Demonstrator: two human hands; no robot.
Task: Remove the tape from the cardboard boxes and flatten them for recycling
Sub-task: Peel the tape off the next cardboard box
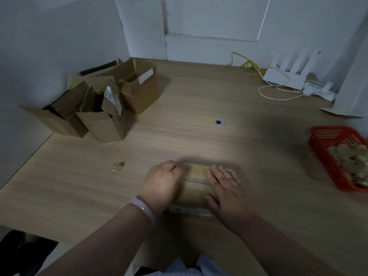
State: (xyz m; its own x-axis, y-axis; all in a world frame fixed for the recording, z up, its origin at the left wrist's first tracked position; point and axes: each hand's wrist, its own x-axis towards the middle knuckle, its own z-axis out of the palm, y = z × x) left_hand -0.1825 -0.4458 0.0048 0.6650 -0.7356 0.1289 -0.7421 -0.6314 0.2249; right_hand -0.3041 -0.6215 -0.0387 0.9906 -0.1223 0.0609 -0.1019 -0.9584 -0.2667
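Now the left hand (163, 182) gripped the small box (196, 189), the right hand (224, 188) lay flat on it, and peeling tape seemed next.

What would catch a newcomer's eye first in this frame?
The two hands at the near centre of the desk: the left hand curls its fingers at the left side of a small cardboard box, while the right hand lies flat on its right side. Next come the heap of opened boxes at the far left and the red basket of crumpled tape at the right edge.
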